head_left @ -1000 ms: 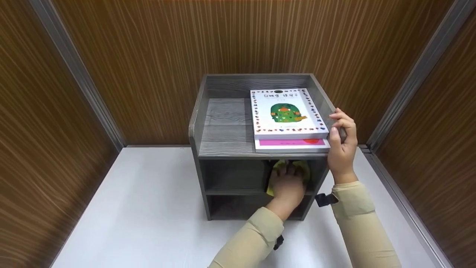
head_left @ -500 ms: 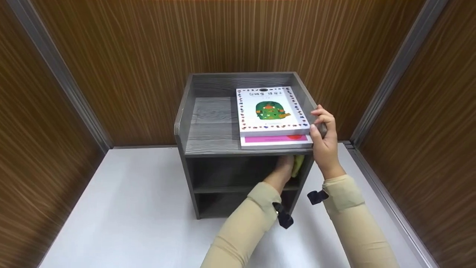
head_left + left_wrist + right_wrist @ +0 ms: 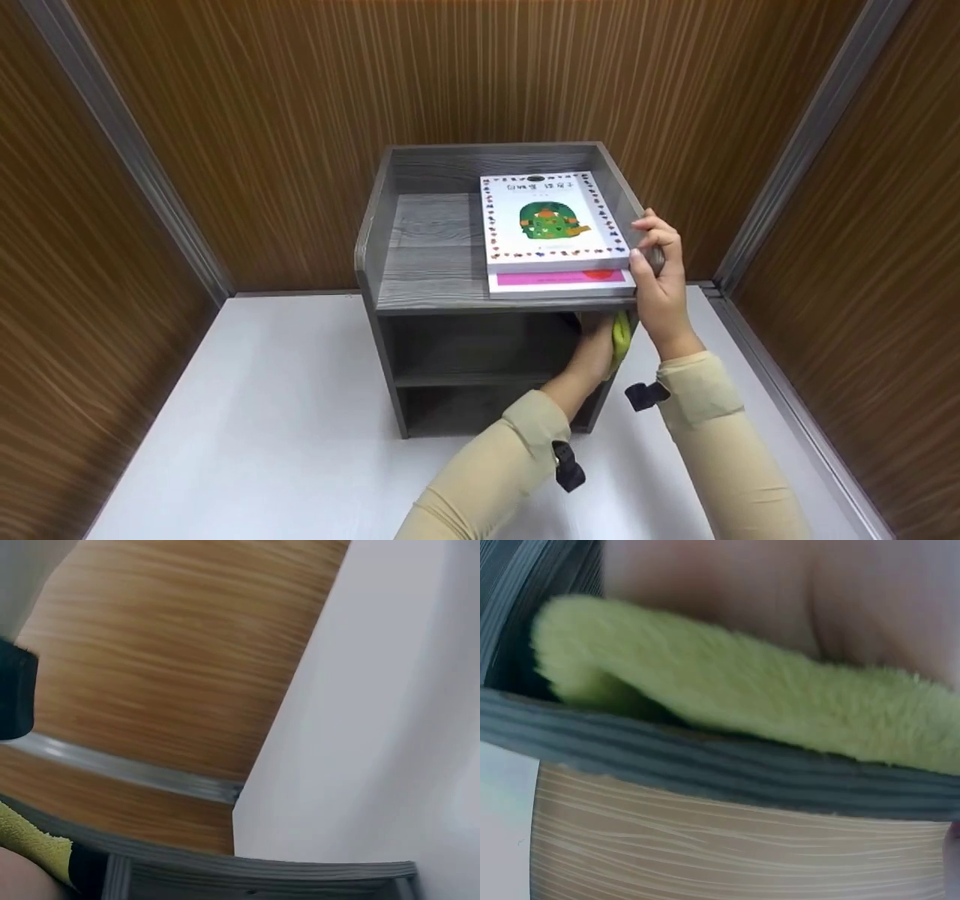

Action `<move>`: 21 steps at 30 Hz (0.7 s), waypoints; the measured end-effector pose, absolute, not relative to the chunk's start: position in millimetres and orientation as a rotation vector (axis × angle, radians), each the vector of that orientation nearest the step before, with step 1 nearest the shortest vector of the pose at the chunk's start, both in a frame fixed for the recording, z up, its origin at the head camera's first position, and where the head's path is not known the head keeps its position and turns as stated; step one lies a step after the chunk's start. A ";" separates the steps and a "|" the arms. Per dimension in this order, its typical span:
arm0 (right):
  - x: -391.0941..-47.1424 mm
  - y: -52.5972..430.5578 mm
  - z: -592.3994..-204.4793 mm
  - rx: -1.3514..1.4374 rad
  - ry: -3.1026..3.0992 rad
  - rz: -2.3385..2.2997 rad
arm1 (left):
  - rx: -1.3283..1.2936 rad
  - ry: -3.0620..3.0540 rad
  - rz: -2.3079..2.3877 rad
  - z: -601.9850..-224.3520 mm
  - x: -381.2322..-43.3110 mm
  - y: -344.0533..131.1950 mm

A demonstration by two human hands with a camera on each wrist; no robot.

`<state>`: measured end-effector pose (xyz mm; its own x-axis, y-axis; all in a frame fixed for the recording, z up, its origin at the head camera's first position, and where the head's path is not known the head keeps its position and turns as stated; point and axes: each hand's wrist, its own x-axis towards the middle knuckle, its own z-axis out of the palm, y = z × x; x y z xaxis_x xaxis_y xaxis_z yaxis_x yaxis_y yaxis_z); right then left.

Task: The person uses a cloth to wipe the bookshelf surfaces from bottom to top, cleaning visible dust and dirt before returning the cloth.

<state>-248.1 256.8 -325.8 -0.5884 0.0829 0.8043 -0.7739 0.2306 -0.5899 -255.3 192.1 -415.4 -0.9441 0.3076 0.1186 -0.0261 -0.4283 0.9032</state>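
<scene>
My left hand [image 3: 592, 352] reaches into the middle compartment of a grey wood-grain shelf unit [image 3: 427, 255]. It holds a fuzzy yellow-green cloth [image 3: 621, 337] against the inner face of the right side panel, near the front edge. Its fingertips are hidden in the shade under the top board. Seen from the right wrist, the cloth [image 3: 727, 675] is folded over at one end and lies between the hand and the panel edge [image 3: 705, 765]. My right hand [image 3: 664, 292] grips the upper front corner of that panel, thumb inside and fingers curled over it.
Two books lie stacked on the unit's top: a white one [image 3: 559, 217] with a green picture, and a pink-and-white one [image 3: 562, 285] below. The unit stands on a white table [image 3: 300, 390]. Brown wood-patterned walls [image 3: 315, 105] rise at the back and both sides.
My left hand has moved the cloth from the back of the compartment to the right side panel, then forward to its front edge. The right hand stays on the panel.
</scene>
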 end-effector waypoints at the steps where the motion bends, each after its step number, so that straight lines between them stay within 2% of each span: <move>1: -246.8 258.5 -325.2 0.653 -1.772 1.451 | 0.422 1.627 2.445 -414.9 -250.4 189.6; 9: -241.9 269.4 -318.5 0.708 -1.866 1.413 | 0.560 2.032 2.190 -428.0 -249.9 185.9; 15: -243.5 266.2 -319.9 0.717 -1.847 1.435 | 0.438 2.040 2.177 -430.2 -265.2 184.3; 21: -250.2 271.2 -328.5 0.717 -1.828 1.476 | 0.458 1.943 2.252 -438.3 -290.6 187.7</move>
<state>-250.2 271.2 -328.5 -0.6234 -0.0055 0.7819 -0.7655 0.2079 -0.6089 -290.6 187.7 -438.3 -0.9452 0.2941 0.1417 0.0970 -0.1616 0.9821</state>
